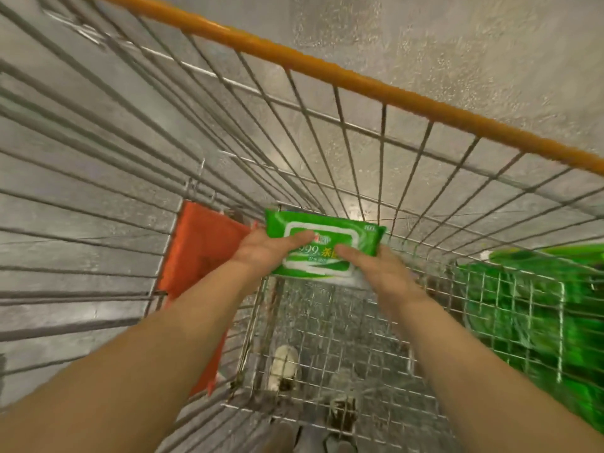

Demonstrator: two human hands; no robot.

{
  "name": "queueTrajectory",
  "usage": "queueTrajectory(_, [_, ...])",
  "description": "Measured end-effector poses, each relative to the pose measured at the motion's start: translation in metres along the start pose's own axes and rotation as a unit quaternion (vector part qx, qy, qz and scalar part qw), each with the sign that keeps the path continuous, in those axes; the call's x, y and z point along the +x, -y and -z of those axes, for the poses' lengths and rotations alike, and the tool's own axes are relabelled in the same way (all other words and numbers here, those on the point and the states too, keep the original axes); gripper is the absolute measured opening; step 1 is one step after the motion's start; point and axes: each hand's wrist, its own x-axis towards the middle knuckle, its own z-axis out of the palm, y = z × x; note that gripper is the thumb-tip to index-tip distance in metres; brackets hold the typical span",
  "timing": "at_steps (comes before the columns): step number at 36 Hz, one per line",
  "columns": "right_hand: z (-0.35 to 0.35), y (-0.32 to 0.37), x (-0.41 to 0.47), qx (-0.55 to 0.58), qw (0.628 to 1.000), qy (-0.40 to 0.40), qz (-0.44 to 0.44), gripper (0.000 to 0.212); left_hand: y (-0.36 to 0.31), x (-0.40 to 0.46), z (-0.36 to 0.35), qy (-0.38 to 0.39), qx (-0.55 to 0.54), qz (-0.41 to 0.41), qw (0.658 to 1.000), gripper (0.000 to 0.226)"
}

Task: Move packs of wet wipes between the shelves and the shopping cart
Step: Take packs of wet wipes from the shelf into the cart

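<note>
Both hands hold one green wipes pack [322, 248] inside the shopping cart [359, 132].
Left hand [261, 248] and right hand [379, 268] each grasp it, thumbs on top (more green packs [539, 308] lie at right, blurred).

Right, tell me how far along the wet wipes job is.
Done: more green packs already lie in the cart, blurred, at the right. In hand: both the left hand and right hand hold one green pack of wet wipes inside the wire cart. Left: no shelves show, so the remaining count cannot be told.
</note>
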Motion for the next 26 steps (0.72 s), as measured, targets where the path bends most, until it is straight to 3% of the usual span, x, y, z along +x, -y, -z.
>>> queueTrajectory(2, [0.001, 0.001, -0.002, -0.026, 1.000, -0.004, 0.005, 0.070, -0.006, -0.008, -0.005, -0.043, 0.039, 0.011, 0.998, 0.142])
queueTrajectory(6, [0.000, -0.001, -0.004, -0.118, 0.991, -0.066, -0.021, 0.123, -0.015, -0.029, -0.015, -0.086, 0.086, -0.008, 0.993, 0.088])
queueTrajectory(9, [-0.003, -0.001, -0.005, -0.145, 0.985, -0.085, -0.045, 0.137, -0.010, -0.032, -0.017, -0.112, 0.102, -0.032, 0.988, 0.072])
queueTrajectory(15, [-0.007, 0.007, -0.017, -0.156, 0.978, -0.100, -0.093, 0.133, -0.001, -0.057, -0.015, -0.142, 0.132, -0.101, 0.976, 0.038])
queueTrajectory(19, [-0.002, 0.017, -0.033, -0.189, 0.971, -0.128, -0.076, 0.075, -0.009, -0.087, -0.011, -0.142, 0.171, -0.154, 0.963, 0.044])
queueTrajectory(21, [0.004, 0.021, -0.047, -0.202, 0.970, -0.125, -0.055, 0.060, -0.014, -0.104, -0.009, -0.142, 0.185, -0.162, 0.959, 0.042])
queueTrajectory(24, [0.014, 0.035, -0.082, -0.265, 0.958, -0.105, 0.000, 0.063, -0.024, -0.134, -0.007, -0.140, 0.197, -0.170, 0.955, 0.043])
queueTrajectory(26, [0.022, 0.047, -0.104, -0.348, 0.930, -0.110, 0.048, 0.066, -0.033, -0.159, -0.005, -0.138, 0.210, -0.182, 0.951, 0.038])
